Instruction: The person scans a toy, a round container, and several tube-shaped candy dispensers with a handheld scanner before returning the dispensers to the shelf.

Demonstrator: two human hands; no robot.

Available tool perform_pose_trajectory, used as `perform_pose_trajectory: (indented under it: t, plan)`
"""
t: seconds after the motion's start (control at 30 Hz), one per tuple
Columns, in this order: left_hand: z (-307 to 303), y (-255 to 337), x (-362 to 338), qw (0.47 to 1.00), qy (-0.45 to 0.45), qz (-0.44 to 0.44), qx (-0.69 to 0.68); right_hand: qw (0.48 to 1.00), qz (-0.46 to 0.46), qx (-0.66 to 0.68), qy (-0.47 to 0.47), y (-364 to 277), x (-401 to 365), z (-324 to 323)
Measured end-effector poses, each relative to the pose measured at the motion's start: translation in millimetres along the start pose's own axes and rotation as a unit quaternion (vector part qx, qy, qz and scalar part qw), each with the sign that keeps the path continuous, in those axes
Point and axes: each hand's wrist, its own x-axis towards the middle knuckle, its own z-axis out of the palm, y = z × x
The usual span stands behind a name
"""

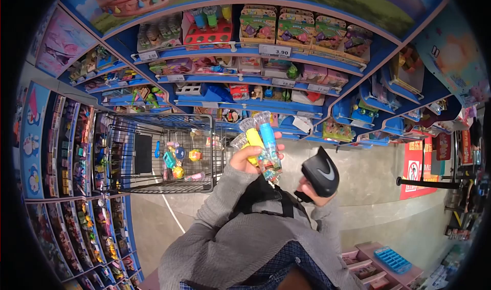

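Near the middle, my left hand is closed around several clear plastic tubes; a yellow one and a blue one show best. Small colourful pieces fill the lower part of the tubes. My right hand grips a black handheld device, its rounded head raised beside the tubes. The two hands are apart. To the left of my left hand stands a black wire shopping cart with small items inside, among them a teal one and an orange one.
Shelves of packaged toys run across the front, with price tags on their edges. More stocked shelves line the left. At right, a metal bar crosses a red sign. A blue tray lies at lower right.
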Motion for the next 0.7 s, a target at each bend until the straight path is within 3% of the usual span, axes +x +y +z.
perform_pose_trajectory:
  t: [0.03,0.1,0.17,0.23,0.3,0.33,0.5,0.57,0.6,0.7]
  plan:
    - [1.9,0.9,4.0,0.999,0.024,0.003,0.025,0.997,-0.036,-0.063,0.001,4.9,10.8,7.3]
    - [6.9,9.6,11.6,1.0,0.013,0.007,0.025,0.997,-0.027,-0.058,-0.031,-10.8,34.3,24.0]
    - [9.1,20.1,19.7,1.0,0.014,0.026,0.011,0.971,0.107,0.215,-0.019,-43.4,58.8,45.2]
    - [2.2,33.1,28.3,1.0,-0.016,0.008,-0.008,0.972,0.117,0.202,-0.017,-38.7,77.4,51.1]
    - [-1.1,45.0,36.2,0.999,-0.039,-0.023,-0.006,0.999,-0.035,0.018,-0.023,-38.6,99.4,55.3]
    - [-9.0,49.3,38.7,0.998,-0.03,-0.046,0.014,0.996,-0.094,-0.003,0.0,-42.4,111.1,59.8]
    - [-21.3,70.7,54.8,0.999,0.002,-0.037,0.039,0.987,-0.149,-0.052,-0.005,-60.8,144.8,64.9]
    - [-30.7,75.2,62.3,0.999,0.01,0.043,0.008,0.995,-0.089,0.045,0.019,-59.2,150.4,64.9]
    - [-31.3,82.8,66.6,0.999,0.043,0.025,-0.011,0.994,-0.046,0.09,0.047,-50.1,150.7,63.2]
    - [-43.1,97.9,65.1,0.998,0.055,0.031,0.014,0.995,-0.02,0.052,0.085,-37.8,150.8,46.9]
